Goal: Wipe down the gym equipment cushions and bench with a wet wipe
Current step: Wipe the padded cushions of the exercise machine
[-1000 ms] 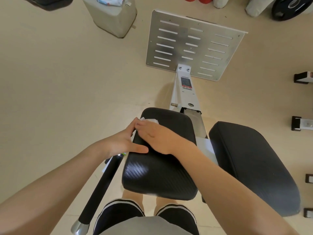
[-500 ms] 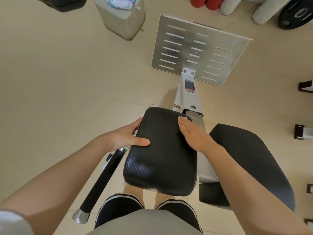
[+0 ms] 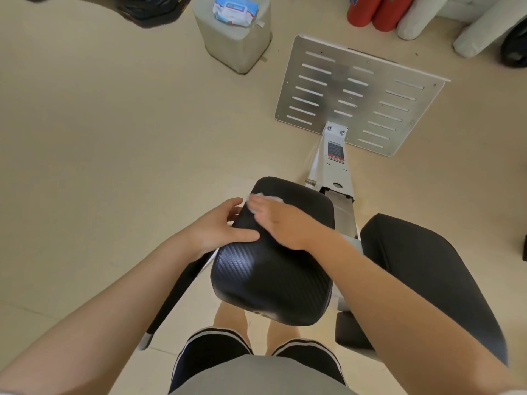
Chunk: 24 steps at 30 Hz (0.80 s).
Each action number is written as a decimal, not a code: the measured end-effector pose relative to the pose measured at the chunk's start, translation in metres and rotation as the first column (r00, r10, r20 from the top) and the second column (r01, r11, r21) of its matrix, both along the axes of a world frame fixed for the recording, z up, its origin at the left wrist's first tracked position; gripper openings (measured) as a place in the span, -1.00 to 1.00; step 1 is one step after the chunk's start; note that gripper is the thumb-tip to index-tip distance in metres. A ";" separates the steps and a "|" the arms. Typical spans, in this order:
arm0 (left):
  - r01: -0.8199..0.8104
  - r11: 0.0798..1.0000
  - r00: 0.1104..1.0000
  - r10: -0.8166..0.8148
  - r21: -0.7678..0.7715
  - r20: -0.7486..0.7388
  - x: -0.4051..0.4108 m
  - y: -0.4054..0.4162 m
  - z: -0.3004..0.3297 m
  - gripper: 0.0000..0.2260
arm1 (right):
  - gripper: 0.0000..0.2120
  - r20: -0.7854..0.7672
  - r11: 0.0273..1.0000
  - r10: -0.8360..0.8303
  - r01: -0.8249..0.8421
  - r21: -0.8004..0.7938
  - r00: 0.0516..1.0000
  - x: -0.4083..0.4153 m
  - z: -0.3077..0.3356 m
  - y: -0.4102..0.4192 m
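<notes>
Swept back leftward, right hand [image 3: 278, 220] presses wipe [image 3: 266, 198] flat-fingered on cushion [image 3: 273, 269]; left hand [image 3: 221, 228] grips its edge.

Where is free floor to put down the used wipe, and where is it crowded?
Bare floor lies left of the cushion, between it and the grey box. A smaller patch lies between box and footplate. Crowded: the top right, with red rolls and pale rolls; and the cushion, under the left hand and right hand.
</notes>
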<state>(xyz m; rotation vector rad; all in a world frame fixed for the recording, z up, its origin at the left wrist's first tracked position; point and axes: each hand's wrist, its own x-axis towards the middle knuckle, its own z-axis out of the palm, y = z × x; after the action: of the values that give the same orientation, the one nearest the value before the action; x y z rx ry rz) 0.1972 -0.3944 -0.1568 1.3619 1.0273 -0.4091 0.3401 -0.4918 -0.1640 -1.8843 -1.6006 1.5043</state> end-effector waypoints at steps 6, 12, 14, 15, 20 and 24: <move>0.060 0.998 0.998 -0.060 -0.018 -0.003 -0.018 -0.011 0.010 -0.12 | -0.57 0.153 0.969 -0.163 0.187 -0.161 0.975 0.044 -0.022 -0.021; -0.016 0.997 1.000 0.016 0.071 -0.005 -0.022 -0.021 0.011 -0.07 | -0.61 -0.099 0.998 -0.067 0.068 0.000 0.993 0.003 0.007 -0.009; -0.008 0.994 1.000 0.009 0.109 -0.010 -0.024 -0.022 0.011 -0.14 | -0.61 -0.129 0.988 0.073 -0.053 0.146 0.989 -0.010 0.017 -0.018; -0.012 0.992 1.000 0.013 0.127 -0.007 -0.026 -0.025 0.010 -0.12 | -0.60 -0.127 0.976 0.103 -0.075 0.206 0.986 -0.016 0.021 -0.025; -0.082 0.990 0.997 0.081 0.118 0.013 -0.028 -0.033 0.009 -0.01 | -0.59 -0.052 0.940 0.161 -0.137 0.313 0.986 -0.010 0.016 -0.044; 0.006 0.995 0.999 -0.002 0.097 -0.040 -0.027 -0.027 0.013 0.17 | -0.56 -0.008 0.992 0.097 -0.096 0.086 0.995 0.031 0.003 -0.041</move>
<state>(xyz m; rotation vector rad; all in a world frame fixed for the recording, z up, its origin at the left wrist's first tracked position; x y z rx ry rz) 0.1698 -0.4213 -0.1442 1.4477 1.0897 -0.3951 0.3709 -0.5329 -0.1609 -1.7727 -1.7453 1.4561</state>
